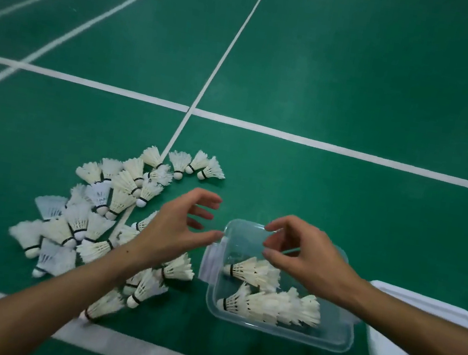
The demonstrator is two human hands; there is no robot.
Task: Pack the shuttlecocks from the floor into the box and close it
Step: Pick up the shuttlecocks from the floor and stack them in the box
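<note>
A pile of several white feather shuttlecocks (93, 217) lies on the green court floor at the left. To its right stands a clear plastic box (279, 331), open on top, with several shuttlecocks (271, 303) lying inside. My left hand (176, 229) hovers between the pile and the box's left rim, fingers spread and loosely curved, holding nothing. My right hand (303, 254) hovers over the box's far half, fingers also loosely curved and empty. The box's white lid (420, 342) lies flat on the floor to the right of the box.
White court lines (322, 145) cross the green floor; one runs along the near edge under the pile. Three shuttlecocks (198, 166) sit a little apart at the far end of the pile. Open floor stretches beyond and to the right.
</note>
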